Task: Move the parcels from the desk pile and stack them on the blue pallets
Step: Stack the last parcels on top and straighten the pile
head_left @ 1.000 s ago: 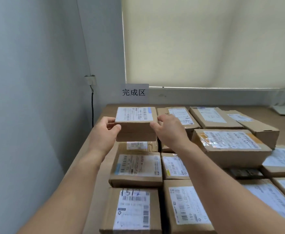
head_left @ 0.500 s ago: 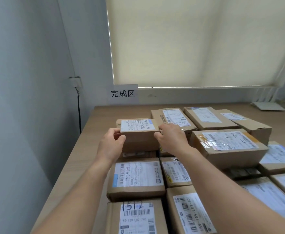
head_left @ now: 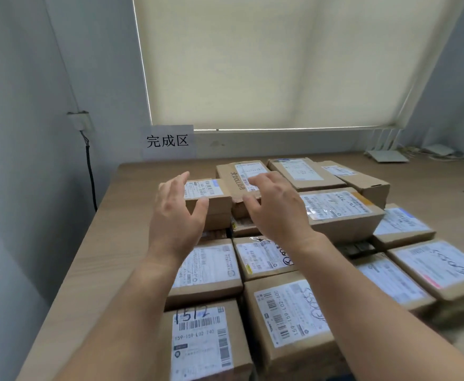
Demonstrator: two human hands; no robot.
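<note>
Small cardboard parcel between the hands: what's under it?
The small parcel rests on another brown cardboard box, only its front face visible; top and label are covered, and the left hand hides its left end.

Head view (near) over parcels (head_left: 285, 312)

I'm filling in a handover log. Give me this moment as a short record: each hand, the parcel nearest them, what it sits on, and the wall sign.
left hand: open, fingers spread, at the left end of the small parcel
right hand: open, fingers spread, over the neighbouring parcel to the right
small parcel: label up, gripped by neither hand, back left of the group
sits on: another parcel, on the wooden table
wall sign: white sheet reading 完成区, behind the parcels
</note>
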